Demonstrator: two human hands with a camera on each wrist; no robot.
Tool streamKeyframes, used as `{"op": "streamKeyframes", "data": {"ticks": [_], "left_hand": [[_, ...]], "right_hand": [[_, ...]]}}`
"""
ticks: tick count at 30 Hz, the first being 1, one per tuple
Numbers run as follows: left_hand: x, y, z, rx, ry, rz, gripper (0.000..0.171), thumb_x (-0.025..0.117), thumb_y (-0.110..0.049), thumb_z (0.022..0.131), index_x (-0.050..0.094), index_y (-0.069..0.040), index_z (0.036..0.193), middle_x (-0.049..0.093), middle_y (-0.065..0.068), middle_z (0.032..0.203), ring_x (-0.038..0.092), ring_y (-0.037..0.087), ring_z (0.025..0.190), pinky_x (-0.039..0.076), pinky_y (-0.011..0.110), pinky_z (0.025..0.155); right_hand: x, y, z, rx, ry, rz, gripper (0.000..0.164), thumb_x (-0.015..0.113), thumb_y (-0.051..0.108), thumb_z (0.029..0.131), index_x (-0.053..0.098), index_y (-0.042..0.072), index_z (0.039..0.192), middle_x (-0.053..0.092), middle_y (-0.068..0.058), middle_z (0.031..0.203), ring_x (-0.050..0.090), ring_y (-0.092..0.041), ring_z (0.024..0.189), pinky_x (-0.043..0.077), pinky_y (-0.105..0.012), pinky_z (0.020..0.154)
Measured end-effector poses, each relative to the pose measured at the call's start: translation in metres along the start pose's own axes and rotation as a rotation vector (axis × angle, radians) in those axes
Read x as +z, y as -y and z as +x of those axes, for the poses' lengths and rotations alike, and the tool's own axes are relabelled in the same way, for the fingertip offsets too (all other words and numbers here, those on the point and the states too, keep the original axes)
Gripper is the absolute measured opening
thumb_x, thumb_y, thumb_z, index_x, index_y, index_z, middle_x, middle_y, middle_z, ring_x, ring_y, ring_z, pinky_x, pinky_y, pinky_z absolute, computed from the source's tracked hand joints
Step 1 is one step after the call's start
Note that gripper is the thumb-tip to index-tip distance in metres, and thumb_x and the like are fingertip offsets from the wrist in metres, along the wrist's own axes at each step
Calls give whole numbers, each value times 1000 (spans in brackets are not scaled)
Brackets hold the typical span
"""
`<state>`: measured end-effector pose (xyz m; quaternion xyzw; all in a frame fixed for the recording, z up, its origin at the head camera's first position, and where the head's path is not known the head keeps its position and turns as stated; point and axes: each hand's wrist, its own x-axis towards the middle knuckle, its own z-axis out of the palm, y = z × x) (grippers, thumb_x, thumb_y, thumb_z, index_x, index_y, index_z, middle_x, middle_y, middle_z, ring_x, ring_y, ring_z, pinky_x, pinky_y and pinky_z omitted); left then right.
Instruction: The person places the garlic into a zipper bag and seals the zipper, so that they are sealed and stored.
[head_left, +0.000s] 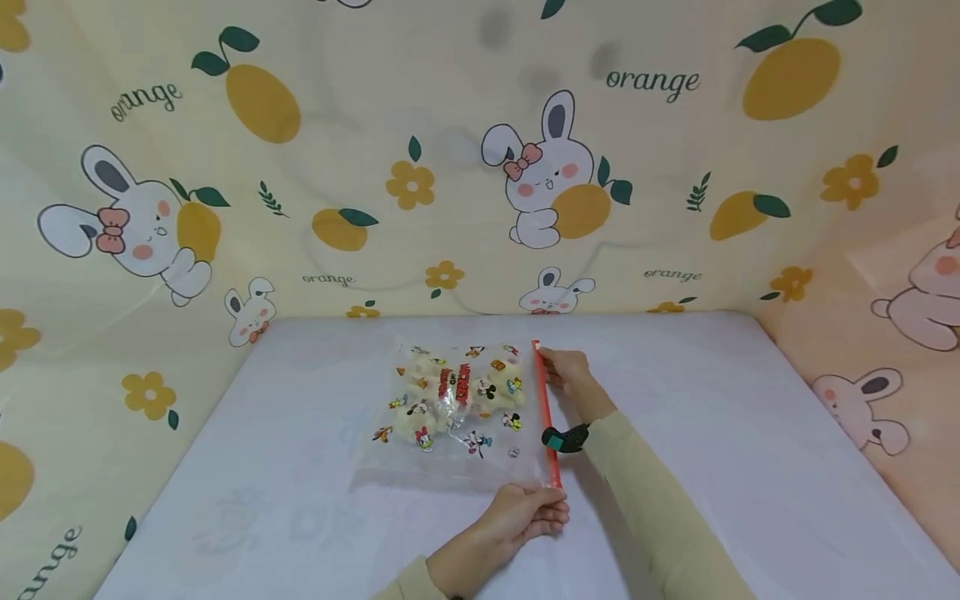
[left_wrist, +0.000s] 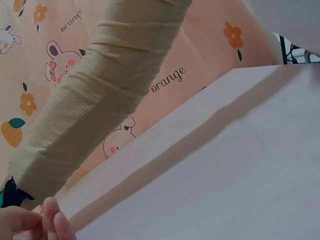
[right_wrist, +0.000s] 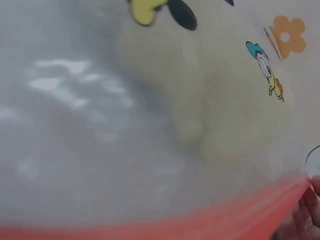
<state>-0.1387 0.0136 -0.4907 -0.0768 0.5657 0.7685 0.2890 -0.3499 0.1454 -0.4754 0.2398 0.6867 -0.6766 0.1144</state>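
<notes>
A clear plastic zip bag (head_left: 491, 462) printed with cartoon characters lies on the table, its red zip edge (head_left: 547, 408) on the right side. Inside it are pale yellow, rounded, soft-looking contents (head_left: 420, 421), their kind blurred by the plastic. My right hand (head_left: 570, 377) pinches the far end of the red edge. At the near end, my left hand (head_left: 519, 518) pinches the corner between thumb and fingers. The right wrist view shows the red strip (right_wrist: 200, 220) stretched toward the fingertips of the right hand (right_wrist: 307, 212). Only fingers of the left hand (left_wrist: 37, 222) appear in the left wrist view.
A white-covered table (head_left: 720, 433) spreads around the bag. Behind and beside it hangs a cream cloth (head_left: 450, 100) printed with rabbits and oranges. A dark band with a teal face (head_left: 564, 439) sits on the right wrist, above the red edge.
</notes>
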Motion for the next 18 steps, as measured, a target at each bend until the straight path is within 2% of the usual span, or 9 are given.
{"op": "streamKeyframes", "data": {"ticks": [5, 11, 14, 18], "left_hand": [[-2, -4, 1, -23, 11, 8, 27, 59, -13, 94, 65, 9, 109, 65, -3, 70, 63, 4, 68, 56, 16, 66], [-6, -8, -4, -91, 16, 52, 26, 61, -16, 93, 66, 4, 108, 69, -1, 76, 67, 5, 70, 60, 22, 73], [-6, -10, -9, -105, 46, 88, 25, 61, -16, 93, 65, 3, 109, 69, -2, 76, 67, 5, 69, 61, 24, 74], [-9, -27, -15, -51, 94, 139, 29, 58, -15, 94, 65, 6, 113, 71, -1, 80, 67, 5, 71, 60, 22, 73]], "right_hand": [[-6, 0, -9, -8, 52, -6, 36, 63, 27, 93, 65, -3, 114, 65, 2, 75, 59, -4, 58, 55, -17, 59], [-7, -4, -17, -15, 94, -53, 41, 57, 21, 97, 54, -9, 125, 63, 3, 70, 62, -3, 57, 57, -17, 60], [-11, -4, -27, -49, 113, -101, 45, 56, 23, 98, 52, -11, 127, 65, -2, 80, 63, -4, 62, 58, -18, 63], [-18, 4, -43, -195, 85, -231, 46, 54, 28, 98, 55, -10, 125, 69, -20, 104, 66, -7, 72, 59, -21, 71]]}}
